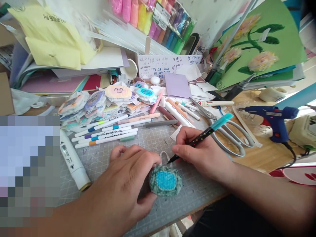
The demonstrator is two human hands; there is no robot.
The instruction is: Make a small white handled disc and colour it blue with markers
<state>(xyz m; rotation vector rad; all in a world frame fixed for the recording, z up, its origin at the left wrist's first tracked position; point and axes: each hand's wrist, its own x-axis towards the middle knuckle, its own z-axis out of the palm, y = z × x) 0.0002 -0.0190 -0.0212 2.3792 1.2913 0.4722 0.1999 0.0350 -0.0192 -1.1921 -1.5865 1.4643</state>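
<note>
Between the thumb and fingers of my left hand [133, 177] is a small rounded craft piece [166, 181], dark green around the edge with a bright blue patch in the middle. A thin white loop rises behind its top edge. My right hand [197, 151] grips a black pen [203, 135] with colourful specks and a turquoise end. Its dark tip points down at the loop, just above the piece; whether it touches cannot be made out. Both hands are over a grey cutting mat [98, 164].
Several white acrylic markers [106, 135] lie beyond my left hand, with wrapped decorated pieces [118, 93] behind them. Grey scissors [227, 131] rest beyond my right forearm. A blue glue gun [274, 118] stands at the right. One thick marker [74, 161] lies at the left.
</note>
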